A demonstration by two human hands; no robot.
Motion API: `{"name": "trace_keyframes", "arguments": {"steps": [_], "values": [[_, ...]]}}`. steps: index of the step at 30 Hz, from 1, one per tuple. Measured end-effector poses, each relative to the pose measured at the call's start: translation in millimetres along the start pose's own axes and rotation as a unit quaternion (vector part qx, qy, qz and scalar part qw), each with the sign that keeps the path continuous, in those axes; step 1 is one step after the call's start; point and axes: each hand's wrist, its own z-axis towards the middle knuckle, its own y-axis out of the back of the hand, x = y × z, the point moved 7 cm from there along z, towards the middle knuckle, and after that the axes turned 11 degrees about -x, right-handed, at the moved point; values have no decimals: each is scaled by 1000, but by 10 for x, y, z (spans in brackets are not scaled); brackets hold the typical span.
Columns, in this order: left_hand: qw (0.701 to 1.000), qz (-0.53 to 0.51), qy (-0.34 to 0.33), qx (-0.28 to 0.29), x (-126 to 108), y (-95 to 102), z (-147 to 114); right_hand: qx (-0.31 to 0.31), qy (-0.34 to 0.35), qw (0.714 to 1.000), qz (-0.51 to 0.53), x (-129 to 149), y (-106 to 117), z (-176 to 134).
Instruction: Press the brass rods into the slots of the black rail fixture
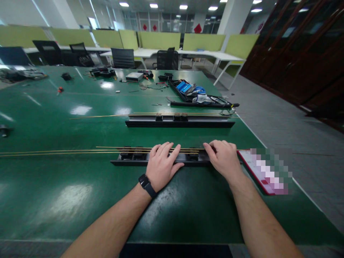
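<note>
A long black channel-shaped rail [131,163] lies across the green table in front of me, with small dark blocks [139,153] set inside it. Several thin brass-coloured rods [80,152] run lengthwise over the rail and reach far out to the left. My left hand [162,163], with a dark watch [147,184] on the wrist, rests over the rail's middle, fingers stretched out across the rods. Near the rail's right end, my right hand [224,157] is closed with curled fingers beside the rods. Whatever lies between its thumb and fingers is hidden.
Farther back lies a second black rail [180,124] with rods along it. Behind that is a black tray [178,91] of blue packs and cables. A red-edged flat device [256,175], partly pixelated, lies by the table's right edge. Loose parts and a grey box [134,76] sit farther away.
</note>
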Motion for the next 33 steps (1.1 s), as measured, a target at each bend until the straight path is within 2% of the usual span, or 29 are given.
{"name": "trace_keyframes", "arguments": {"steps": [5, 9, 16, 20, 24, 30, 33], "values": [[1000, -1, 1, 1, 0, 1, 1, -2, 21, 1000, -18, 17, -12, -5], [1000, 0, 1, 2, 0, -2, 0, -3, 10, 999, -44, -19, -1, 9], [1000, 0, 0, 4, 0, -2, -1, 8, 19, 1000, 17, 35, -44, -13], [1000, -1, 2, 2, 3, 4, 0, 0, 41, 999, -16, 38, -36, -8], [1000, -1, 2, 0, 2, 4, -2, 3, 29, 998, -50, -17, -19, 10], [1000, -1, 2, 2, -3, -2, -3, 11, 11, 1000, 13, -1, -43, -8], [1000, 1, 3, 5, 0, -2, -3, 11, 21, 1000, 5, 13, -51, -12]]}}
